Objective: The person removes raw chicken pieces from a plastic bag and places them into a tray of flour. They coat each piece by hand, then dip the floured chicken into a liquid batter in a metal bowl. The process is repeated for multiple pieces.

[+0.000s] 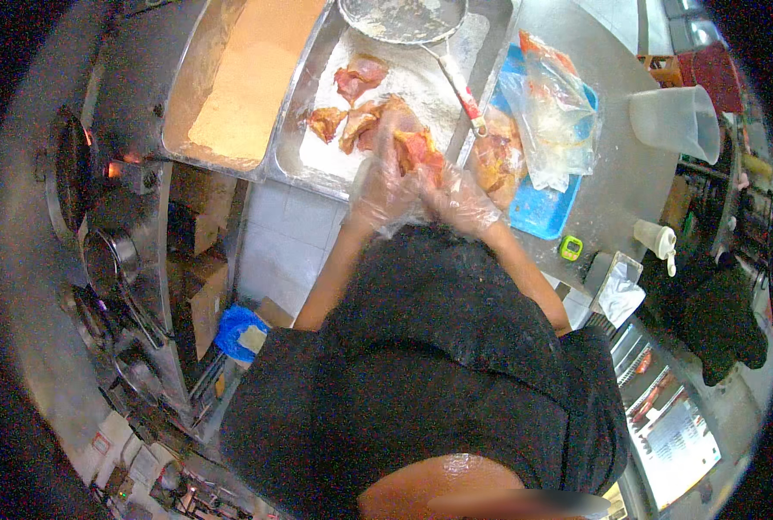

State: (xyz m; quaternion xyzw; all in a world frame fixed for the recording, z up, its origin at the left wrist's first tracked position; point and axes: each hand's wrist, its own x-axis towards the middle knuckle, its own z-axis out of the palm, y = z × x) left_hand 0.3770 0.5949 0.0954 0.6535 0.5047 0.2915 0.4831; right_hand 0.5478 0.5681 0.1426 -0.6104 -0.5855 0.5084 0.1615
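My left hand (386, 185) and my right hand (461, 201), both in clear plastic gloves, hold a piece of raw meat (419, 155) between them. They are over the near edge of a metal tray of white flour (325, 159). Other raw meat pieces (360, 77) lie on the flour to the left and beyond my hands. A round sieve (403, 19) rests across the tray's far part, its red and white handle (459, 88) pointing towards me. Just right of the tray, more raw meat (498, 153) lies in clear plastic, partly over a blue tray (546, 211).
A metal tray of orange-tan powder (237, 84) adjoins on the left. Rightward are a clear plastic bag (555, 123), a translucent jug (676, 123), a green timer (570, 247) and a squeeze bottle (654, 239). Pans (110, 260) stand at far left. A dark-clothed person (718, 312) is at right.
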